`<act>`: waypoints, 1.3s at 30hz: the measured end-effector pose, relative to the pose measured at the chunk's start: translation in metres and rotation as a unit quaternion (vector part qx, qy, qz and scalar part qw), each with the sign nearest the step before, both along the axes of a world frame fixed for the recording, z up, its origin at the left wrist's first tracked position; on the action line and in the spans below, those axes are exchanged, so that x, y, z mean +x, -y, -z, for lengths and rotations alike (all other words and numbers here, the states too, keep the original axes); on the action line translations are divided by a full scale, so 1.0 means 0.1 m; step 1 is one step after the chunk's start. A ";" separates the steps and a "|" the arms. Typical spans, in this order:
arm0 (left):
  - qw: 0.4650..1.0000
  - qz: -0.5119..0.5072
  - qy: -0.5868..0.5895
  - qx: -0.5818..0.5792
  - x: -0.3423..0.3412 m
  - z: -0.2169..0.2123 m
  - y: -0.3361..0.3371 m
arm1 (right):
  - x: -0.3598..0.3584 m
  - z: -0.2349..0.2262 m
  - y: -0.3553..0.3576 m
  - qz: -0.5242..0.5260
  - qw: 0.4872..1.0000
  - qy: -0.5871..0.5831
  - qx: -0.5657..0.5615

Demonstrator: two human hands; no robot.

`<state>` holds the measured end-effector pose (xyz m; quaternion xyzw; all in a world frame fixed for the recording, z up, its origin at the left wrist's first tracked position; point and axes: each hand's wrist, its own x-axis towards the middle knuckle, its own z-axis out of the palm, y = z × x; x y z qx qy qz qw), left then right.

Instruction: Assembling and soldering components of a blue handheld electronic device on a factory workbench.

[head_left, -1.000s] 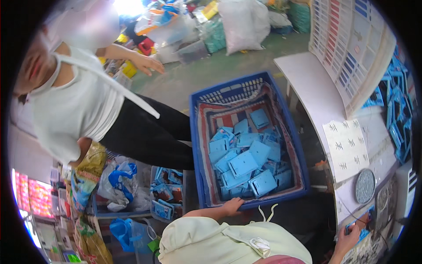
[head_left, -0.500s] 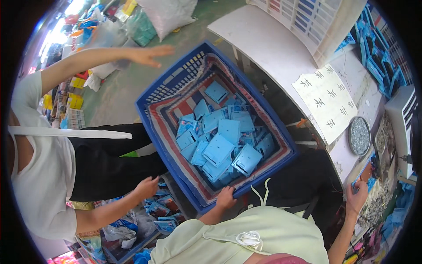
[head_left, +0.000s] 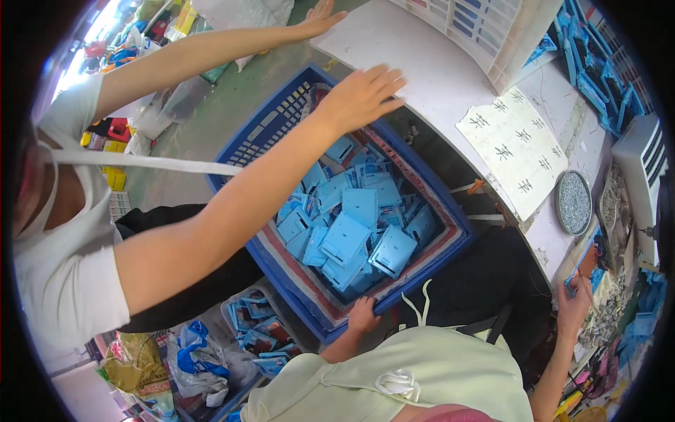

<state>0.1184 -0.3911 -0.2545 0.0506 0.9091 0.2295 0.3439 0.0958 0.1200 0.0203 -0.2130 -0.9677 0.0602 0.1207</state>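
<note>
A big blue plastic basket [head_left: 430, 271], lined with red-and-white striped cloth, stands in front of me. Many flat light-blue plastic cases [head_left: 344, 239] lie heaped inside it. My left hand [head_left: 363, 315] is closed over the near rim of the basket. At the right, on the workbench, my right hand [head_left: 575, 299] grips the lower end of a blue-edged case with a brown panel [head_left: 589, 261]; its fingers are partly hidden. Beside that case stands a round dish of small metal parts [head_left: 574, 202].
A co-worker in white [head_left: 77, 260] leans in from the left, one forearm [head_left: 232, 204] across the basket. On the white table [head_left: 380, 49] lie a sheet with characters [head_left: 513, 151] and a white crate [head_left: 478, 35]. A bin of blue cases [head_left: 260, 323] and bags [head_left: 200, 362] sit lower left.
The co-worker has leaned closer and swung both arms to the right, one over the basket, the other to the table's edge. My hands have stayed nearly in place.
</note>
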 end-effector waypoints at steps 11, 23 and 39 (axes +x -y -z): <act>1.000 0.018 -0.017 -0.018 0.05 0.02 -0.01 | 0.06 0.02 -0.03 -0.004 1.000 -0.003 0.024; 0.984 0.033 0.052 -0.170 0.01 0.09 -0.13 | 0.05 0.11 -0.11 -0.052 0.997 -0.052 0.017; 0.970 0.196 -0.040 0.139 -1.24 -2.77 -2.19 | 0.10 0.25 -0.28 -0.103 0.991 -0.077 -0.023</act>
